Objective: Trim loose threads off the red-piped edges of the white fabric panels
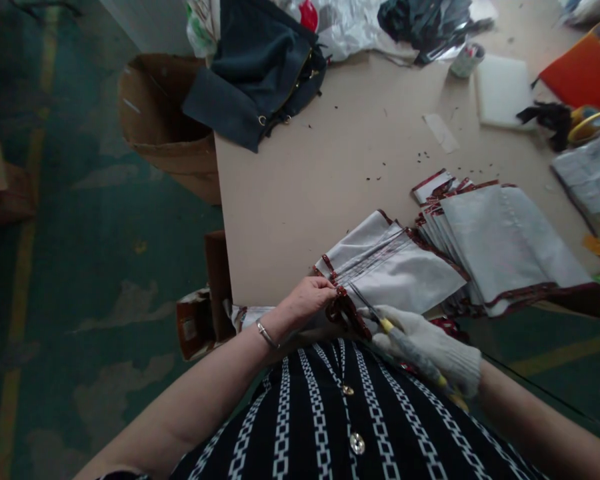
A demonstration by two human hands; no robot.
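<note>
Pale fabric pieces with dark red patterned edging (410, 270) lie at the table's front edge. My left hand (307, 297), bare with a metal bracelet, pinches the red edging at their near corner. My right hand (425, 347) wears a white knitted glove and is closed around a slim tool with a yellow and grey handle (405, 343). The tool's thin metal tip points up and left over the fabric, close to my left fingers. A loose bunch of red edging (347, 313) hangs between my hands.
A stack of similar pale pieces (500, 240) lies to the right. Behind are a dark bag (260, 60), a small can (467, 60), a white block (505, 90) and orange material (587, 70). Cardboard boxes (170, 150) stand left of the table (280, 193). Dark scraps dot its top.
</note>
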